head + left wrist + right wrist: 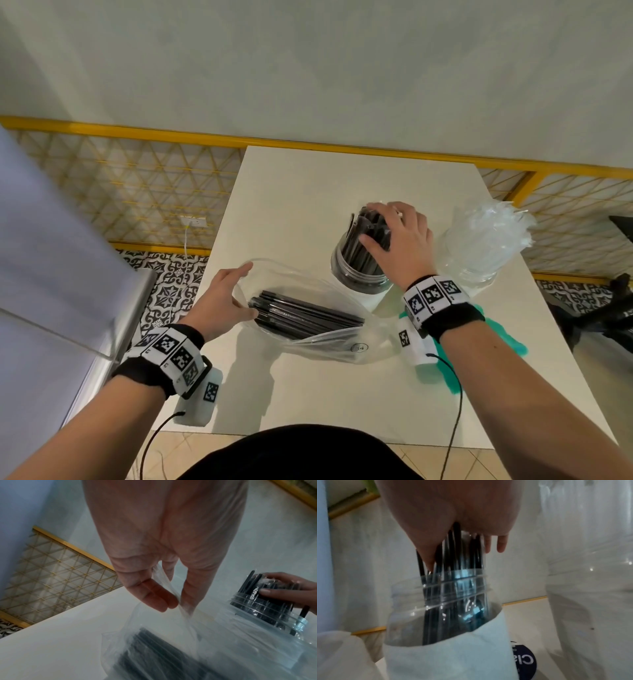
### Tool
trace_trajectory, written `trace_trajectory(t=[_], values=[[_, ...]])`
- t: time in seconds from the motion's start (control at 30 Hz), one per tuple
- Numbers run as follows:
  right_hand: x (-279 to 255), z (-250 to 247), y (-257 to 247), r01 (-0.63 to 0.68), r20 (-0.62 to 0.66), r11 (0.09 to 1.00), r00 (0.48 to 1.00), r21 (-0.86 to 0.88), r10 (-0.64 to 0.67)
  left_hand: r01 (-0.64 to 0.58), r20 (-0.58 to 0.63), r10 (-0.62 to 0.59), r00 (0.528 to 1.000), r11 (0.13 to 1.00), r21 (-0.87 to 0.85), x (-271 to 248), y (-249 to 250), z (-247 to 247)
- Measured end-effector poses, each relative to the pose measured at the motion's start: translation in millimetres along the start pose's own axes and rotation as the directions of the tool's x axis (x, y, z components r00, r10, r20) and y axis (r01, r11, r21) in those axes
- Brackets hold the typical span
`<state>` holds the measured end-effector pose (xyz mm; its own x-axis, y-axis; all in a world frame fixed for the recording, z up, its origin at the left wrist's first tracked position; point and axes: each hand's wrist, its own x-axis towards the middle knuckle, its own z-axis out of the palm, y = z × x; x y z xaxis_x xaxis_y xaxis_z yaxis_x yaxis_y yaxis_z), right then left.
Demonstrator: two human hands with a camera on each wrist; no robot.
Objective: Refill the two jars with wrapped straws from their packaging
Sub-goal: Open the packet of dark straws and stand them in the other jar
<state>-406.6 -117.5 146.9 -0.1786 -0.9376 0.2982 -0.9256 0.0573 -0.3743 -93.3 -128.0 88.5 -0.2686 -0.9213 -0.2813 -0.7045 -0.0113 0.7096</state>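
A: Straws [368, 240], black, wrapped, are standing in the jar [358, 274] on the worktop [342, 394]; my right grip [400, 240] is grasping their tops.

B: Risk?

A: My left grip [219, 305] is pinching the bag [329, 346]; tugging could spill straws.

Glossy clear plastic jar [359, 277] and bag [308, 342] (crinkly) on matt table [342, 394].

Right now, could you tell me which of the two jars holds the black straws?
The jar under the right hand, beside the bag; the other jar holds clear-wrapped ones.

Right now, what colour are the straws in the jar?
Black, clearest in the head view: straws standing in the jar.
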Motion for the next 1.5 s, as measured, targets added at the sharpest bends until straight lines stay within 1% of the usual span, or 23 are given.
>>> trace_trajectory(t=[0.1, 0.17, 0.2, 0.23, 0.3, 0.33, 0.37, 0.4, 0.43, 0.5, 0.57, 0.63, 0.67, 0.7, 0.77, 0.87, 0.97, 1.07, 1.2, 1.23, 1.3, 1.4, 1.5], values=[[-2.9, -11.2, -1.3, -0.053, 0.093, 0.999, 0.994, 0.01, 0.052, -0.003, -0.032, 0.003, 0.999, 1.0, -0.003, -1.8, 1.1, -2.8], [-3.1, -24.4, -12.1, -0.083, 0.128, 0.996, 0.988, 0.011, 0.081, 0.004, -0.061, -0.005, 0.998, 1.0, -0.022, -4.4, -0.2, -4.4], [-3.8, -31.1, -19.4, -0.087, 0.11, 0.996, 0.99, 0.016, 0.085, 0.002, -0.076, -0.005, 0.997, 1.0, -0.031, -5.3, -0.9, -4.9], [-5.9, -37.1, -27.4, -0.073, 0.062, 0.997, 0.996, 0.035, 0.07, -0.001, -0.086, -0.003, 0.996, 0.999, -0.036, -5.9, -1.4, -5.3], [-14.2, -43.3, -45.2, 0.035, -0.077, 0.99, 0.997, 0.134, -0.025, 0.0, -0.08, -0.002, 0.997, 1.0, -0.029, -6.9, -2.4, -5.2], [-20.0, -42.4, -55.0, 0.1, -0.108, 0.974, 0.991, 0.204, -0.079, 0.004, -0.063, -0.005, 0.998, 1.0, -0.017, -7.6, -2.4, -4.6], [-27.3, -37.0, -64.7, 0.137, -0.069, 0.951, 0.99, 0.278, -0.122, 0.005, -0.04, -0.005, 0.999, 1.0, -0.006, -8.2, -2.9, -3.7], [-35.9, -28.8, -73.9, 0.135, 0.039, 0.933, 0.987, 0.333, -0.156, 0.003, -0.016, -0.003, 1.0, 1.0, -0.001, -9.0, -3.2, -2.8], [-44.8, -15.8, -79.9, 0.108, 0.182, 0.931, 0.967, 0.35, -0.181, 0.001, 0.005, -0.001, 1.0, 1.0, -0.001, -9.7, -4.0, -2.1], [-59.9, 17.7, -81.3, 0.04, 0.419, 0.955, 0.893, 0.295, -0.167, 0.002, 0.039, -0.003, 0.999, 1.0, 0.011, -10.3, -6.4, -0.9], [-68.7, 47.9, -75.3, -0.012, 0.577, 0.981, 0.81, 0.192, -0.103, 0.006, 0.067, -0.009, 0.998, 0.999, 0.046, -10.2, -9.8, 0.1], [-73.7, 68.1, -70.6, 0.008, 0.69, 0.996, 0.72, 0.093, -0.07, 0.0, 0.09, -0.007, 0.996, 0.997, 0.082, -9.4, -12.8, 0.9], [-76.3, 76.0, -69.0, 0.031, 0.727, 0.998, 0.684, 0.052, -0.059, -0.005, 0.1, -0.005, 0.995, 0.995, 0.1, -9.0, -13.5, 1.3], [-78.7, 84.4, -67.1, 0.046, 0.751, 0.999, 0.659, 0.019, -0.045, -0.01, 0.108, -0.003, 0.994, 0.993, 0.121, -8.1, -14.5, 1.8], [-82.3, 97.9, -64.3, 0.08, 0.757, 0.996, 0.653, -0.044, -0.019, -0.011, 0.116, -0.009, 0.993, 0.984, 0.175, -7.1, -16.7, 3.2], [-84.8, 112.1, -58.8, 0.165, 0.743, 0.978, 0.67, -0.131, -0.014, 0.018, 0.108, -0.041, 0.993, 0.977, 0.214, -6.8, -22.3, 4.2], [-86.8, 118.3, -56.9, 0.218, 0.738, 0.962, 0.674, -0.164, -0.026, 0.04, 0.105, -0.058, 0.993, 0.986, 0.164, -7.7, -24.4, 4.2], [-88.9, 124.1, -62.1, 0.227, 0.737, 0.954, 0.675, -0.197, -0.008, 0.025, 0.126, -0.036, 0.991, 0.996, 0.09, -7.9, -24.2, 4.8], [-85.2, 134.2, -75.4, 0.241, 0.702, 0.947, 0.712, -0.212, -0.024, 0.017, 0.119, -0.021, 0.993, 0.999, 0.034, -8.9, -20.8, 4.8], [-83.9, 135.5, -77.7, 0.238, 0.7, 0.947, 0.714, -0.216, -0.02, 0.014, 0.115, -0.014, 0.993, 1.0, 0.0, -8.7, -19.2, 4.5], [-81.7, 137.3, -79.4, 0.212, 0.717, 0.953, 0.698, -0.218, 0.008, 0.0, 0.106, 0.005, 0.994, 0.999, -0.045, -8.0, -17.3, 3.2], [-76.5, 133.7, -75.7, 0.157, 0.75, 0.971, 0.661, -0.18, 0.032, -0.002, 0.088, 0.003, 0.996, 1.0, -0.008, -5.3, -16.9, 0.4], [-66.8, 122.5, -68.8, 0.006, 0.789, 0.997, 0.612, -0.076, 0.056, 0.009, 0.06, -0.01, 0.998, 1.0, 0.02, -4.4, -12.7, -2.6]])
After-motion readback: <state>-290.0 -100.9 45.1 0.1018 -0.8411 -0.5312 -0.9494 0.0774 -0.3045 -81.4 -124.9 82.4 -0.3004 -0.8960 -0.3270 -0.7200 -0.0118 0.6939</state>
